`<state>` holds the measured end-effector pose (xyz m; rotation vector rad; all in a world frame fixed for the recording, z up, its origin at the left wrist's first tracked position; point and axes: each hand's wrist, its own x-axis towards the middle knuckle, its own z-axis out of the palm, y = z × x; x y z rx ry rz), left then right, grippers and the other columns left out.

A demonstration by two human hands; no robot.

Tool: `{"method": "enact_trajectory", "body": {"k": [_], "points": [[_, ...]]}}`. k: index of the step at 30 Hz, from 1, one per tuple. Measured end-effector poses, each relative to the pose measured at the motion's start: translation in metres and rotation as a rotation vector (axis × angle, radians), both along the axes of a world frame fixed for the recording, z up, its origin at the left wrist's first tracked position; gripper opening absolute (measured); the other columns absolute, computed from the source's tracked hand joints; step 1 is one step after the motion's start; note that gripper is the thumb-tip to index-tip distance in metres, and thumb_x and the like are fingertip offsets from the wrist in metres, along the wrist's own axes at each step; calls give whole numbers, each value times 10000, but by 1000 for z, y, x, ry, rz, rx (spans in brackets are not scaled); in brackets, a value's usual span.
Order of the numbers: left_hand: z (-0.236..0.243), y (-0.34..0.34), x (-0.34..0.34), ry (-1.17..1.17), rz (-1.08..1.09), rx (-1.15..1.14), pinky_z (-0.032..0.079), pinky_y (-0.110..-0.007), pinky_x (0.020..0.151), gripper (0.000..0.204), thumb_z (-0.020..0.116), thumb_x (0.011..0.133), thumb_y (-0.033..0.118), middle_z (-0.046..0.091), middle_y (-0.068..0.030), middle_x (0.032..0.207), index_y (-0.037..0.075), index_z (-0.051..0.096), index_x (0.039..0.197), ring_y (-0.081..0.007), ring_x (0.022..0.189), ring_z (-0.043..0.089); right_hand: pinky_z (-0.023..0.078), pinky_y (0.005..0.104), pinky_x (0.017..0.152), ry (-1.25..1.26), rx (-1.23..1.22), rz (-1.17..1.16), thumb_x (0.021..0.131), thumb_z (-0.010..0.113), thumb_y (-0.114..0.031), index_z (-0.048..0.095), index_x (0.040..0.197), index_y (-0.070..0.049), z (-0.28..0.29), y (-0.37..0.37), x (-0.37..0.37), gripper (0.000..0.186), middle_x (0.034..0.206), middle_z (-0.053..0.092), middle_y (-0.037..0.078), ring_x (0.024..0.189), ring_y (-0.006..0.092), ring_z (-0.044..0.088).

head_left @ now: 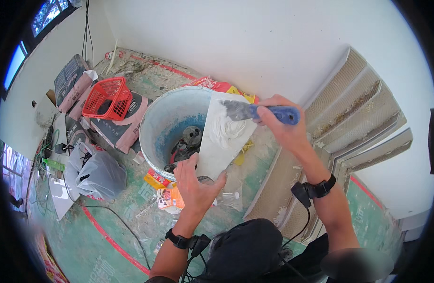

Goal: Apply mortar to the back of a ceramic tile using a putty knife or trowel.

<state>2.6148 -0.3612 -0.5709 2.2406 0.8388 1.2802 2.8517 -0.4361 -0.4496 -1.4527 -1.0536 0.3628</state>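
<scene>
A white board [213, 158] lies across the right side of a large round bucket [153, 106], with a smeared mound of white paste [222, 134] on it. My left hand [194, 186] grips the near end of the board, fingers and thumb at its edges. In my right hand [282, 125] is a putty knife [285, 114] with a blue handle. Its paste-smeared blade points left and rests at the far edge of the paste. Down in the bucket, dark tool-like objects [186, 144] lie against the blue-stained wall; their kind is hard to make out.
Left of the bucket, a red plastic basket [114, 96] sits on several bags [120, 125]. Nearer lies a stuffed plastic bag [101, 172], with a dark cable [117, 214] crossing the green floor covering. Long corrugated-backed panels [342, 108] lean on the wall at right.
</scene>
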Motion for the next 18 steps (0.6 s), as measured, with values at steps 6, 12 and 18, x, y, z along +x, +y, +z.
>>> {"method": "enact_trajectory", "body": {"k": [6, 12, 18], "points": [[0, -2, -5, 30, 14, -10, 451, -485, 900, 770, 924, 614, 220, 619, -164, 1095, -6, 569, 1260, -367, 1018, 574, 467, 266, 635, -282, 10, 4, 913, 756, -38, 749, 946, -14, -4, -38, -7, 42, 780, 657, 1, 698, 79, 587], [2, -2, 0, 35, 7, -14, 452, -490, 902, 764, 928, 612, 225, 616, -159, 1082, -1, 577, 1252, -368, 1020, 573, 468, 251, 623, -153, 106, 17, 914, 760, -49, 753, 945, -9, -12, 4, 8, 51, 808, 674, 22, 684, 85, 603], [5, -1, 0, 35, 35, -19, 453, -490, 896, 755, 931, 610, 221, 614, -160, 1079, 4, 578, 1241, -369, 1022, 573, 463, 259, 612, -267, 10, -1, 903, 749, -37, 762, 965, -20, -6, -43, 7, 66, 821, 691, 31, 678, 83, 606]]}}
